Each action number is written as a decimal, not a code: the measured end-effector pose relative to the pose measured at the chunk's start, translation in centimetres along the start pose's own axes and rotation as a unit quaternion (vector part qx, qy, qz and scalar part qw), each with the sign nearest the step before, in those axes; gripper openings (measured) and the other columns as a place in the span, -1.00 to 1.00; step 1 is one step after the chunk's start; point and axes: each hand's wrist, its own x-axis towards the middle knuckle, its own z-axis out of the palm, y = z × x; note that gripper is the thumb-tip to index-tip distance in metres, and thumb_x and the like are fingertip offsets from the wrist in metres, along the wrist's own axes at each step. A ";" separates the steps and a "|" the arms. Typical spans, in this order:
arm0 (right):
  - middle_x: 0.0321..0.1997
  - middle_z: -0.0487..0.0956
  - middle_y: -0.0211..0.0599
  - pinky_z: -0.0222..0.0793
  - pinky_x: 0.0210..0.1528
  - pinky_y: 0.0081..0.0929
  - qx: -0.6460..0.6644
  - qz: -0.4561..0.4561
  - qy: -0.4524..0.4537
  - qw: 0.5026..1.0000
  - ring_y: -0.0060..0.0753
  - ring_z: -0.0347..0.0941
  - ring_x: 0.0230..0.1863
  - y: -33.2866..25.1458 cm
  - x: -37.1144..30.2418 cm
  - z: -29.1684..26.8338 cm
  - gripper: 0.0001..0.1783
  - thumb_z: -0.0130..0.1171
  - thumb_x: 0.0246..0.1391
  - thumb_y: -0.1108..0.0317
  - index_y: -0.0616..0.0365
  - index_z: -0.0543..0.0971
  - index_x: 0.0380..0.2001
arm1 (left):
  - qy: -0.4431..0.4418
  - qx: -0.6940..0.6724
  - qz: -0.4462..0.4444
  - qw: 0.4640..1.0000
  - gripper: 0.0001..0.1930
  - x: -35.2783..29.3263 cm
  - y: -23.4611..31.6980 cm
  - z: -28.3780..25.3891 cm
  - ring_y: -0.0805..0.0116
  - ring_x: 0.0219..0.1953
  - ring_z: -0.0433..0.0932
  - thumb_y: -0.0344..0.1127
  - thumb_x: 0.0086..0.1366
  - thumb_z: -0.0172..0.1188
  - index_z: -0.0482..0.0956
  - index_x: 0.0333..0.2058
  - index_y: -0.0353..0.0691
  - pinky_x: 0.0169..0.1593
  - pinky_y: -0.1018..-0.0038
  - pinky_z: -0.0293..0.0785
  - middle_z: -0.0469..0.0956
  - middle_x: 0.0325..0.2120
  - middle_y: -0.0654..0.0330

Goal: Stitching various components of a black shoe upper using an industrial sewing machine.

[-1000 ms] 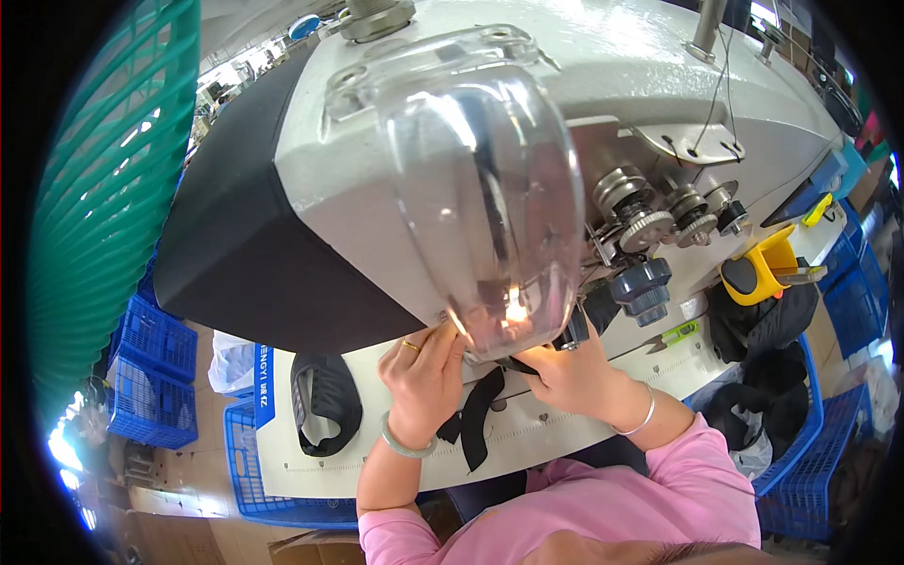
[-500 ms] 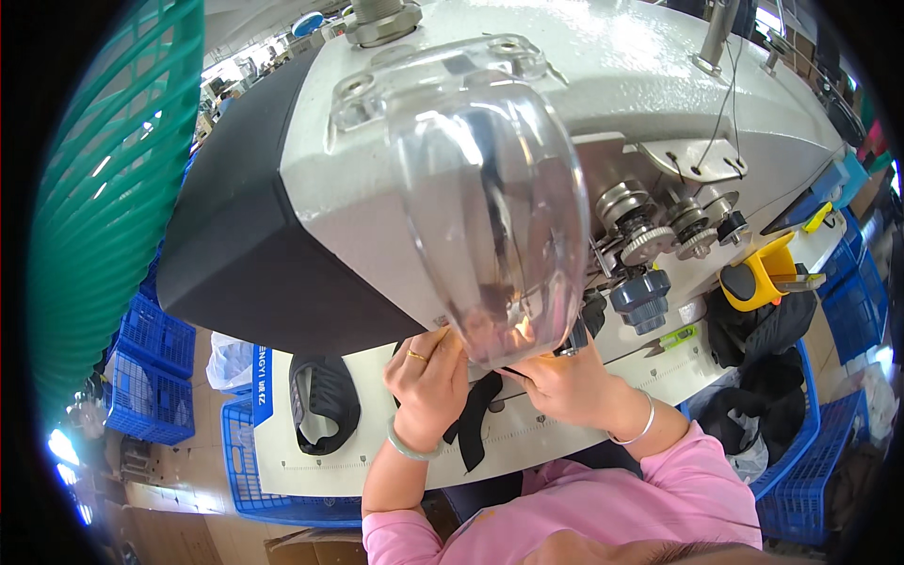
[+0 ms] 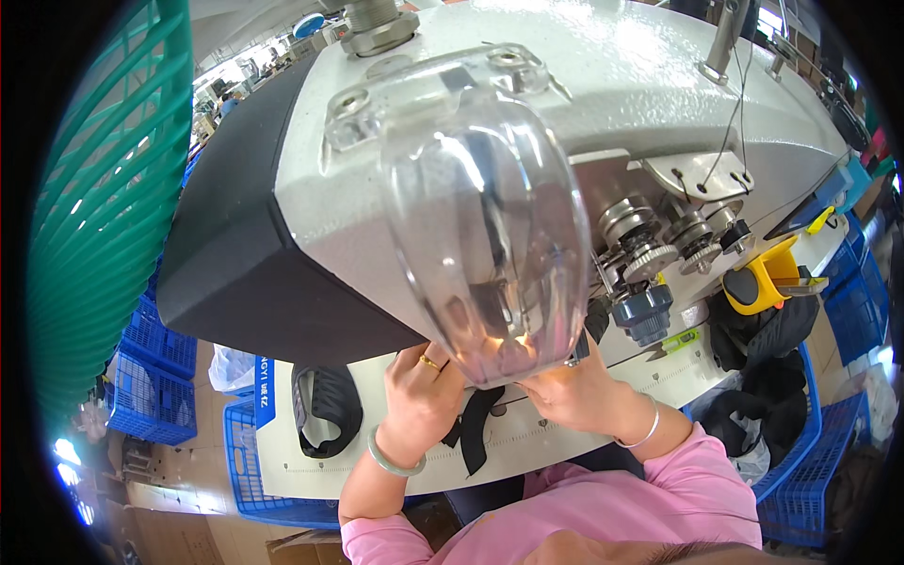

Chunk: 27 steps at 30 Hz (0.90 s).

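Observation:
Both my hands are under the needle area of a large white sewing machine (image 3: 348,207), partly behind its clear plastic guard (image 3: 485,235). My left hand (image 3: 421,400), with a ring and a bangle, has its fingers bent and closed, tips hidden. My right hand (image 3: 573,391) is closed too, close to the machine's presser area, its fingertips also behind the guard. Between the hands a curved black fabric strip (image 3: 478,438) hangs down over the white table (image 3: 377,471). What the fingertips grip is hidden. Left of my left hand lies a black shoe upper (image 3: 330,410).
Right of my hands are green thread snips (image 3: 673,344), a yellow holder (image 3: 767,278) and a pile of black shoe uppers (image 3: 763,391) by a blue basket. Tension knobs (image 3: 645,311) jut from the machine. Blue crates (image 3: 155,395) and a green ribbed piece (image 3: 113,217) are at left.
My left hand and forearm have shifted slightly left and down. The right hand has moved a little lower. The view has tilted slightly; the black strip still hangs between the hands.

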 end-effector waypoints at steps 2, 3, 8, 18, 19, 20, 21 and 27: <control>-0.21 0.50 -0.36 0.20 0.10 -0.04 -0.025 -0.019 0.014 0.999 -0.18 0.40 -0.06 0.0 0.2 -0.2 -0.59 0.26 -0.26 0.46 -0.05 0.63 -0.21 | -0.005 0.010 0.001 1.000 -0.72 0.1 0.1 0.0 0.14 -0.36 0.52 -0.61 -0.10 0.25 0.63 -0.32 -0.26 -0.33 0.34 0.43 0.55 -0.41 0.15; -0.21 0.50 -0.36 0.20 0.10 -0.04 -0.024 -0.020 0.015 0.999 -0.18 0.40 -0.06 0.0 0.1 -0.1 -0.59 0.26 -0.26 0.46 -0.05 0.63 -0.21 | -0.011 0.022 0.000 1.000 -0.72 0.0 0.1 -0.2 0.14 -0.35 0.52 -0.61 -0.09 0.25 0.63 -0.32 -0.26 -0.32 0.34 0.44 0.55 -0.41 0.15; -0.36 0.55 -0.48 0.34 -0.35 -0.33 -0.004 -0.042 0.055 0.998 -0.27 0.43 -0.32 0.6 0.4 0.0 -0.44 0.17 -0.27 0.46 -0.10 0.56 -0.04 | -0.001 0.036 0.048 0.998 -0.66 0.3 -0.4 0.0 0.22 -0.40 0.51 -0.57 -0.26 0.14 0.57 -0.37 -0.24 -0.39 0.42 0.50 0.50 -0.19 0.21; -0.39 0.55 -0.47 0.33 -0.47 -0.43 -0.015 -0.039 0.047 0.998 -0.31 0.42 -0.39 0.5 0.5 0.1 -0.48 0.18 -0.20 0.45 -0.09 0.57 -0.04 | -0.002 0.055 0.055 0.997 -0.66 0.6 -0.2 -0.2 0.21 -0.39 0.51 -0.55 -0.21 0.16 0.56 -0.33 -0.25 -0.41 0.41 0.50 0.48 -0.26 0.17; -0.37 0.56 -0.47 0.36 -0.47 -0.42 -0.007 -0.038 0.055 0.998 -0.30 0.44 -0.36 0.3 0.6 0.1 -0.47 0.18 -0.22 0.46 -0.08 0.57 -0.05 | 0.000 0.054 0.055 0.997 -0.66 0.7 -0.2 -0.2 0.21 -0.39 0.51 -0.55 -0.21 0.16 0.56 -0.33 -0.25 -0.41 0.41 0.50 0.48 -0.26 0.17; -0.34 0.57 -0.46 0.39 -0.46 -0.42 0.001 -0.036 0.063 0.997 -0.30 0.47 -0.33 0.2 0.7 0.1 -0.46 0.18 -0.24 0.46 -0.07 0.57 -0.05 | -0.003 0.056 0.055 0.997 -0.67 0.7 -0.3 -0.2 0.21 -0.40 0.50 -0.55 -0.20 0.16 0.56 -0.32 -0.25 -0.41 0.41 0.49 0.48 -0.27 0.17; -0.34 0.57 -0.46 0.39 -0.46 -0.42 0.000 -0.039 0.062 0.997 -0.30 0.47 -0.33 0.1 0.8 0.2 -0.46 0.18 -0.24 0.46 -0.07 0.57 -0.05 | -0.005 0.060 0.053 0.997 -0.67 0.7 -0.3 -0.3 0.22 -0.41 0.50 -0.55 -0.19 0.16 0.56 -0.32 -0.25 -0.42 0.42 0.49 0.48 -0.27 0.18; -0.31 0.58 -0.45 0.42 -0.42 -0.42 0.013 -0.031 0.038 0.999 -0.28 0.49 -0.28 0.0 0.7 0.0 -0.41 0.19 -0.35 0.49 -0.04 0.56 -0.06 | -0.008 0.058 0.060 0.996 -0.68 0.7 -0.5 -0.4 0.25 -0.43 0.49 -0.53 -0.16 0.17 0.56 -0.31 -0.23 -0.42 0.44 0.49 0.47 -0.28 0.18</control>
